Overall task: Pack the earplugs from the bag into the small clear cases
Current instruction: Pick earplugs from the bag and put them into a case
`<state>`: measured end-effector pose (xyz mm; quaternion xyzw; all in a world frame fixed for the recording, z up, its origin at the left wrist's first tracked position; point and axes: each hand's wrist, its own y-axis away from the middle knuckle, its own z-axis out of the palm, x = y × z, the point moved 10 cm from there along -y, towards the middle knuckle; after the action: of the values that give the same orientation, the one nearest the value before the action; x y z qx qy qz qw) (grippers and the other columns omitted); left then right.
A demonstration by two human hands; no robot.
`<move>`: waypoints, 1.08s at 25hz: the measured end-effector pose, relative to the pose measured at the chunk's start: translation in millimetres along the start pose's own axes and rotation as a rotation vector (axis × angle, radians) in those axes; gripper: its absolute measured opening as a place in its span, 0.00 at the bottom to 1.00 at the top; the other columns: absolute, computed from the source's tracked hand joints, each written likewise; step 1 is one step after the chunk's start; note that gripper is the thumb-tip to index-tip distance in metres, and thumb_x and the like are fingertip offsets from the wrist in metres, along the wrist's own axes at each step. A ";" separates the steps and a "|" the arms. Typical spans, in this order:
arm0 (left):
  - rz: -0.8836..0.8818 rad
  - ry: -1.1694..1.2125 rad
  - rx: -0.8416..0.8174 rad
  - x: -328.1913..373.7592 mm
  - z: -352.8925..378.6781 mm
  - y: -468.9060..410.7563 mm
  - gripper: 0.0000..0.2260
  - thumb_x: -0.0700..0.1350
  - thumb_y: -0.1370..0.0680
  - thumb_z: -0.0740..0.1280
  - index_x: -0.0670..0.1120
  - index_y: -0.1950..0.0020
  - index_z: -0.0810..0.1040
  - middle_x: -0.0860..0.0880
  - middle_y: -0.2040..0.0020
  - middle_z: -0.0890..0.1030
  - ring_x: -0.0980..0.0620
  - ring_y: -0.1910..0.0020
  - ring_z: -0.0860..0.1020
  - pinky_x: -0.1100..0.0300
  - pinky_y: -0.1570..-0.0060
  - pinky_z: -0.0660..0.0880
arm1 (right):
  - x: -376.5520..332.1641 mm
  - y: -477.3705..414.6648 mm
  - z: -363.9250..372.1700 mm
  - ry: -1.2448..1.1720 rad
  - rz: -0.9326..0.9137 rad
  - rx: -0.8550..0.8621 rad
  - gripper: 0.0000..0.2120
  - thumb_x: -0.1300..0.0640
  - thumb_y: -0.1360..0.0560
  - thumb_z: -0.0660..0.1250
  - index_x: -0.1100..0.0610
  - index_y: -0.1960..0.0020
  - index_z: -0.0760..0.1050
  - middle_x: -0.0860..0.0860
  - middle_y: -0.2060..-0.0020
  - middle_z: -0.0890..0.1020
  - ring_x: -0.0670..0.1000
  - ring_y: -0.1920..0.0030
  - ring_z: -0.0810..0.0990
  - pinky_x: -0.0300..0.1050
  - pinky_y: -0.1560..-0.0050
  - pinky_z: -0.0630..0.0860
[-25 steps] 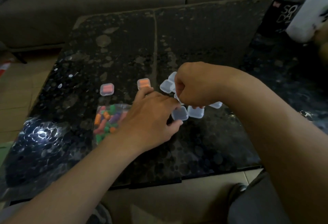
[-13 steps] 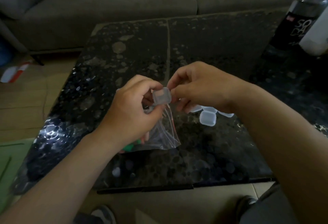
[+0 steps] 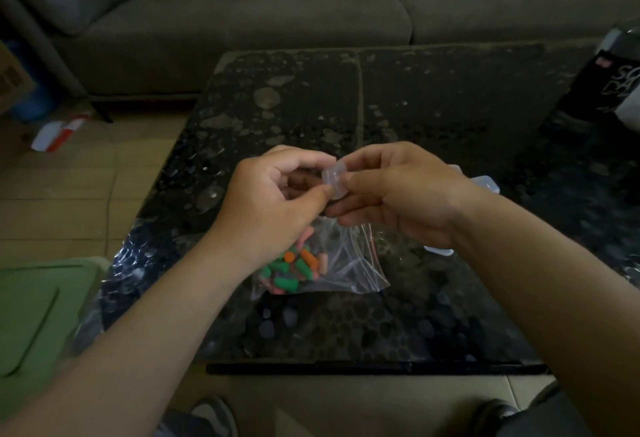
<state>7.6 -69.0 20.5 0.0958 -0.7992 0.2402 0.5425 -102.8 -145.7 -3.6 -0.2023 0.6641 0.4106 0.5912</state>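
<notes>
Both hands meet above the dark table (image 3: pixel 433 97) on one small clear case (image 3: pixel 333 178). My left hand (image 3: pixel 273 199) pinches its left side; my right hand (image 3: pixel 398 194) pinches its right side. Under the hands lies a clear zip bag (image 3: pixel 322 265) with several orange, green and pink earplugs (image 3: pixel 294 268) bunched at its lower left. More clear cases (image 3: pixel 486 183) peek out behind my right wrist, and another (image 3: pixel 438 251) shows below it. Whether the held case holds an earplug is hidden.
A grey sofa (image 3: pixel 259 20) runs along the far side of the table. A dark bottle (image 3: pixel 609 79) stands at the right edge. A green lid (image 3: pixel 38 312) lies on the floor at the left, and a red-white packet (image 3: pixel 59 131) farther back.
One second ago both hands were down among the cases on the table. They lifted one case above the bag; the camera tilted up, so the two filled cases left of the bag are out of sight.
</notes>
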 end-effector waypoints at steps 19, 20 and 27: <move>-0.008 -0.172 0.022 -1.4 -5.2 -1.9 0.11 0.35 0.23 0.73 0.49 0.46 0.87 0.53 0.53 0.88 0.57 0.55 0.87 0.56 0.53 0.85 | 4.5 -1.1 -8.8 0.158 -0.281 0.200 0.07 0.62 0.23 0.72 0.55 0.47 0.83 0.52 0.58 0.87 0.50 0.55 0.87 0.51 0.50 0.85; -0.012 -0.174 0.060 -1.2 -11.8 -4.5 0.11 0.35 0.23 0.73 0.50 0.46 0.86 0.54 0.54 0.87 0.58 0.55 0.87 0.58 0.52 0.84 | 4.7 -0.6 -7.3 0.155 -0.280 0.185 0.09 0.64 0.24 0.72 0.54 0.46 0.82 0.52 0.57 0.88 0.50 0.54 0.87 0.51 0.49 0.84; -0.339 0.080 0.178 -32.7 -19.9 -3.8 0.06 0.37 0.20 0.69 0.47 0.50 0.82 0.48 0.56 0.88 0.48 0.55 0.87 0.44 0.52 0.84 | 10.1 8.7 2.1 -0.082 -0.234 0.081 0.14 0.73 0.27 0.70 0.58 0.47 0.79 0.55 0.56 0.87 0.51 0.54 0.87 0.44 0.54 0.84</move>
<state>38.4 -66.1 -2.4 0.2668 -0.7250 0.2187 0.5961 -110.3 -136.9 -10.5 -0.2374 0.6274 0.3196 0.6692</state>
